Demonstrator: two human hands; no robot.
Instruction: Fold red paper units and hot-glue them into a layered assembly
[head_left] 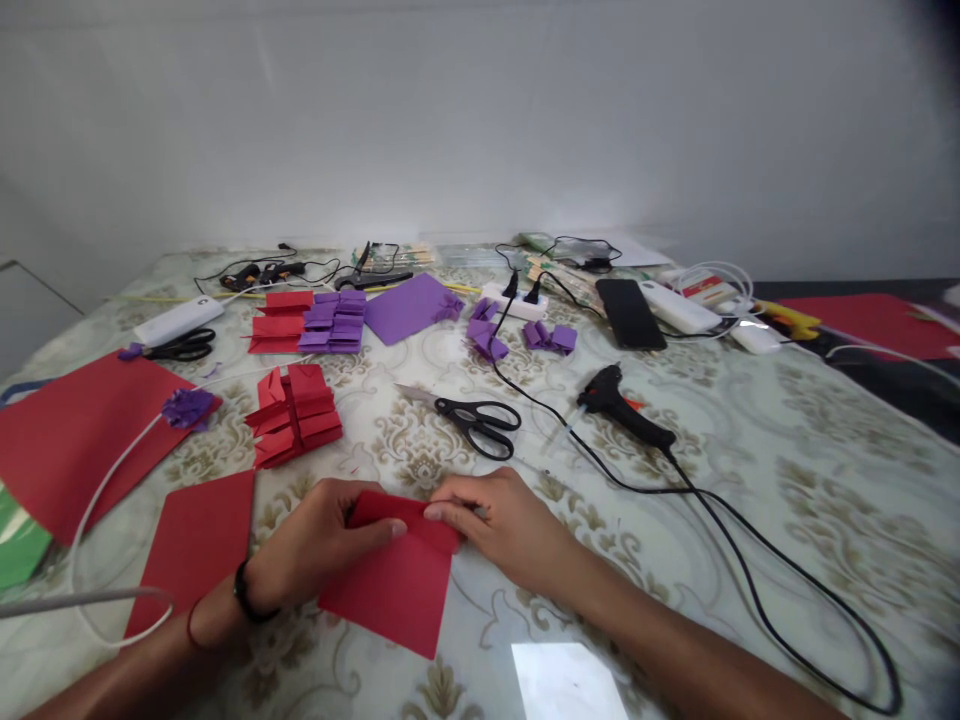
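A red sheet of paper point(397, 595) is between my two hands, low over the patterned table, with its far edge folded over. My left hand point(326, 540) grips the sheet's left side, thumb on top along the fold. At the right end of the fold, my right hand point(499, 520) pinches the paper between thumb and fingers. Another red sheet point(196, 540) lies beside my left wrist. Beyond my hands are black-handled scissors point(476, 415) with slightly parted blades, and a folded red paper piece point(294, 415).
A black glue gun point(626, 410) lies on the right, its cord looping toward the front. Further back are folded purple pieces point(334, 322), a purple sheet point(412, 308), a white power strip point(517, 300) and a black phone point(630, 313). A white cable point(112, 470) crosses the left side.
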